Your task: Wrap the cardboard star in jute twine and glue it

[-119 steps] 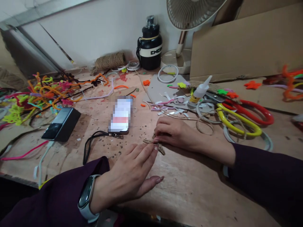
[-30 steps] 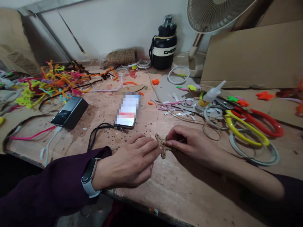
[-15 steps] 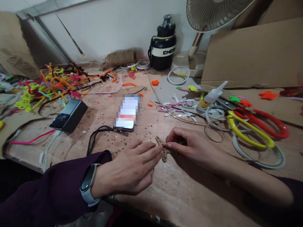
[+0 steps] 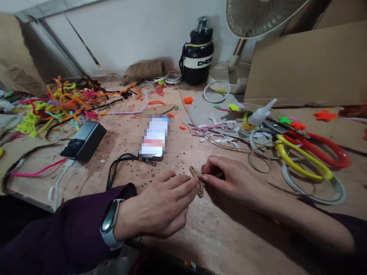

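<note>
A small twine-wrapped star shape (image 4: 197, 178) is pinched between both hands just above the wooden table (image 4: 218, 236). My left hand (image 4: 160, 204), with a smartwatch on its wrist, grips the star's left side with thumb and fingertips. My right hand (image 4: 229, 181) pinches its right side, fingers curled together. A length of twine runs from under my right hand to a loose loop (image 4: 259, 162) on the table.
A phone (image 4: 154, 137) on a black lanyard and a black power bank (image 4: 83, 140) lie ahead. Pipe cleaners (image 4: 57, 105) pile at the left. Glue bottle (image 4: 258, 113), yellow and red scissors (image 4: 304, 152), a twine spool (image 4: 146, 70), a black bottle (image 4: 197, 53), a fan and cardboard (image 4: 306, 65) crowd the back and right.
Four seconds ago my left hand lay flat and open by the star on the table; it has since closed on it. Over the last second both hands turned the star slightly.
</note>
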`<state>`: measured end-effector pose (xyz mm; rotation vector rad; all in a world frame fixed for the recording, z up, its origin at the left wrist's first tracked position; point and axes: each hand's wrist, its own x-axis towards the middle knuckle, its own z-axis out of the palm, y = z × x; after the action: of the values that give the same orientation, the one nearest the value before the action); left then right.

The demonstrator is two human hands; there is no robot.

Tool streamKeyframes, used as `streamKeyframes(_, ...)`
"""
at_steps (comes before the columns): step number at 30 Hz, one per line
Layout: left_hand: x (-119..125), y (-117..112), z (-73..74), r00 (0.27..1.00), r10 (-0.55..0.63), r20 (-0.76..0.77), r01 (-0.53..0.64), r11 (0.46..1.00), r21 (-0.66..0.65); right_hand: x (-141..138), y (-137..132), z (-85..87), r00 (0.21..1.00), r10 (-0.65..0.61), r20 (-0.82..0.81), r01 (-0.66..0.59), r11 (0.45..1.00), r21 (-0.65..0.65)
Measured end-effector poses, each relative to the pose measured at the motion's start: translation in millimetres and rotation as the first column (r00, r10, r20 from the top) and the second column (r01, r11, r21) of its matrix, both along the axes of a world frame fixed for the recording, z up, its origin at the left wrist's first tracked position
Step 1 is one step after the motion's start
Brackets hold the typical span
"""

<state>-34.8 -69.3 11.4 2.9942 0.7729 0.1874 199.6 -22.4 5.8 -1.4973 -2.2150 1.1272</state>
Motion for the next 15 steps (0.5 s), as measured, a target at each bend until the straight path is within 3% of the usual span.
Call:
streamKeyframes(4,-0.4,-0.5,-2.5,1.000,0.004,0.031,-0.005,1.000,0.014,0.3,1.8,2.1,0.999,0.002,-0.046,-0.004,0.998,-0.059)
streamKeyframes(15,-1.0,-2.5,-1.3,1.000,0.014,0.011,-0.014,1.000,-0.001,-4.8,-0.8,2.3,0.999,-0.038,0.009,0.038,0.998,-0.044)
